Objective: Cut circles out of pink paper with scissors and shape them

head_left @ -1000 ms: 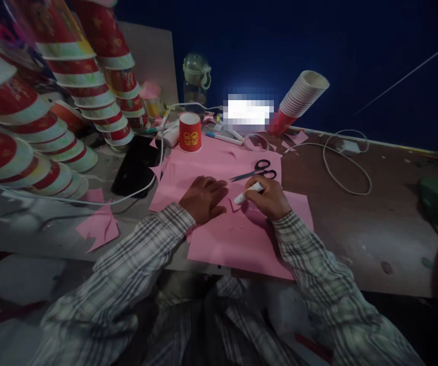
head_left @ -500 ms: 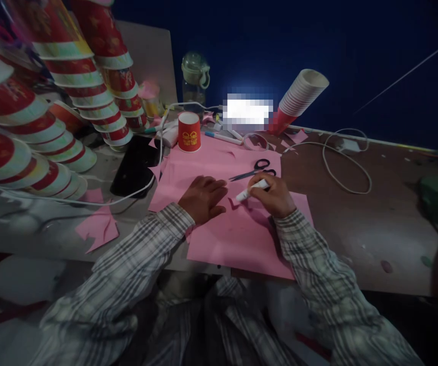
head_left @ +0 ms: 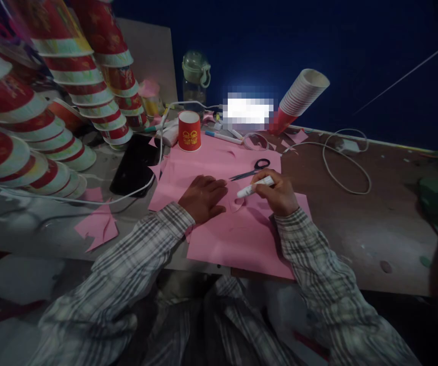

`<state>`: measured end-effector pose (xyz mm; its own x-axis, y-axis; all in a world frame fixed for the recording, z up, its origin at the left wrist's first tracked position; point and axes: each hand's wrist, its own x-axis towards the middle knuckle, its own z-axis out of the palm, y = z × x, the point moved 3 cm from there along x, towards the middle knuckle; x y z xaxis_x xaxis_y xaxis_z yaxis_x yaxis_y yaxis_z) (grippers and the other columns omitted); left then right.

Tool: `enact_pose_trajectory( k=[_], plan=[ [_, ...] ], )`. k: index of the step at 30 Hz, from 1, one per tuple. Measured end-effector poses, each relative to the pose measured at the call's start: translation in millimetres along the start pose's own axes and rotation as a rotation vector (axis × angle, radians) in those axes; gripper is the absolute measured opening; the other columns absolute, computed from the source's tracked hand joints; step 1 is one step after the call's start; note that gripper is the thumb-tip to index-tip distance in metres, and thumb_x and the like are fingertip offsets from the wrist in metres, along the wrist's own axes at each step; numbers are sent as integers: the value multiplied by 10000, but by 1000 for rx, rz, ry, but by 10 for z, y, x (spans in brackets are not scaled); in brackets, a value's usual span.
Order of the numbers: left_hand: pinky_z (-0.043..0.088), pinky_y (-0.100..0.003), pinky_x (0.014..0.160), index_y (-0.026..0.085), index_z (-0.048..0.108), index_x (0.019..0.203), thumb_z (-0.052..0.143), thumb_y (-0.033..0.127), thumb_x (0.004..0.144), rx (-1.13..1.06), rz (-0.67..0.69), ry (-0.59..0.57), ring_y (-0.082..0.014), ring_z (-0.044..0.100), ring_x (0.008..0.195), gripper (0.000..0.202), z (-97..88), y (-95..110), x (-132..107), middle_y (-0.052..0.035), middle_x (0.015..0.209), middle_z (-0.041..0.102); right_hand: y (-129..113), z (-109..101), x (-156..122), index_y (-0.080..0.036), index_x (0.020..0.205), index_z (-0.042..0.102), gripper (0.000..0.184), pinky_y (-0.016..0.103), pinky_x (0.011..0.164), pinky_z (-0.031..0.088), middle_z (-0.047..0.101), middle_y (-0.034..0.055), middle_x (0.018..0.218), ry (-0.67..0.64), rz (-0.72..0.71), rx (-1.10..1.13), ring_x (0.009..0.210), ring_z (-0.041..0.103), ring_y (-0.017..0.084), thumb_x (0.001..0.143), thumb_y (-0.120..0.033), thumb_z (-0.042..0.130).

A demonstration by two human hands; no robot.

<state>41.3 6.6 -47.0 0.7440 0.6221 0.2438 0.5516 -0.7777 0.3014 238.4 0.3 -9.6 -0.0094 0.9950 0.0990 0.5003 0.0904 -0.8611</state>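
My left hand [head_left: 204, 199] lies spread on pink paper [head_left: 238, 244], palm down, holding nothing. My right hand [head_left: 278, 192] grips a white glue stick [head_left: 246, 191], tilted with its end pointing left. Just under that end is a small curled pink paper piece [head_left: 237, 204]; I cannot tell whether the two touch. Scissors [head_left: 246, 174] with dark handles lie on the paper beyond my right hand, which partly covers them.
An upside-down red paper cup [head_left: 189, 131] stands behind the paper. Tall cup stacks [head_left: 85, 81] crowd the left, near a black phone [head_left: 134, 165]. A leaning cup stack [head_left: 303, 94] and a white cable [head_left: 327, 162] are at right.
My right hand has shifted slightly right and up with the glue stick. The small paper piece below its end has changed its curl. My left hand has stayed put.
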Motion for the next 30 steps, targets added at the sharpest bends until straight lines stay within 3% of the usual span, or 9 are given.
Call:
enact_pose_trajectory(
  k=[3, 7, 10, 14, 16, 20, 24, 30],
  plan=[
    [350, -486, 1021, 180, 590, 1221, 574, 456, 857, 2, -20, -14, -302, 450, 1182, 457, -14, 7, 7, -90, 1383, 540, 4, 39, 25, -193, 665, 572, 44, 252, 521, 337, 533, -26, 575, 48, -27, -103, 517, 434, 118, 661, -238, 573],
    [345, -487, 1028, 194, 582, 1226, 596, 453, 845, 2, -17, -32, -291, 437, 1191, 462, -30, 12, 14, -87, 1381, 538, -23, 133, 8, -194, 634, 569, 16, 260, 540, 349, 558, -14, 570, -124, -30, -262, 539, 470, 135, 629, -207, 578],
    [337, -489, 1035, 183, 583, 1222, 551, 496, 865, 7, -1, -29, -293, 436, 1205, 476, -20, 6, 6, -98, 1381, 535, -39, 72, -32, -191, 629, 586, 24, 254, 526, 344, 556, -18, 559, -191, -11, -190, 523, 465, 129, 618, -188, 565],
    [332, -490, 1035, 177, 589, 1217, 538, 491, 875, 0, -12, -19, -301, 443, 1202, 467, -11, -1, 0, -100, 1383, 536, -12, -63, -15, -195, 668, 587, 51, 246, 492, 320, 528, -30, 558, 45, -5, -26, 493, 416, 116, 663, -242, 569],
    [335, -485, 1033, 181, 589, 1221, 574, 463, 858, -6, -27, -25, -301, 442, 1194, 461, -18, 1, 5, -92, 1383, 538, 14, -37, 15, -196, 683, 586, 59, 247, 499, 325, 532, -29, 561, 92, -18, -63, 498, 423, 118, 672, -254, 577],
    [339, -479, 1035, 200, 587, 1227, 626, 429, 822, -11, -38, -45, -293, 440, 1187, 467, -36, 13, 19, -73, 1386, 537, 40, 94, 49, -195, 656, 573, 38, 252, 523, 341, 559, -19, 556, -47, -27, -244, 521, 468, 132, 636, -224, 586],
    [331, -490, 1036, 201, 596, 1207, 593, 445, 844, 2, -32, -43, -300, 436, 1197, 438, -29, 14, 14, -76, 1394, 531, 11, 57, 14, -192, 626, 586, 25, 245, 510, 341, 563, -19, 540, -170, -2, -203, 517, 475, 131, 612, -197, 566],
    [321, -493, 1042, 185, 582, 1236, 577, 471, 854, 10, -26, -41, -310, 446, 1198, 477, -11, 3, 10, -87, 1393, 532, 20, -94, 37, -195, 667, 584, 67, 246, 480, 325, 498, -36, 528, 102, 8, 18, 475, 408, 110, 667, -258, 560]
  ],
)
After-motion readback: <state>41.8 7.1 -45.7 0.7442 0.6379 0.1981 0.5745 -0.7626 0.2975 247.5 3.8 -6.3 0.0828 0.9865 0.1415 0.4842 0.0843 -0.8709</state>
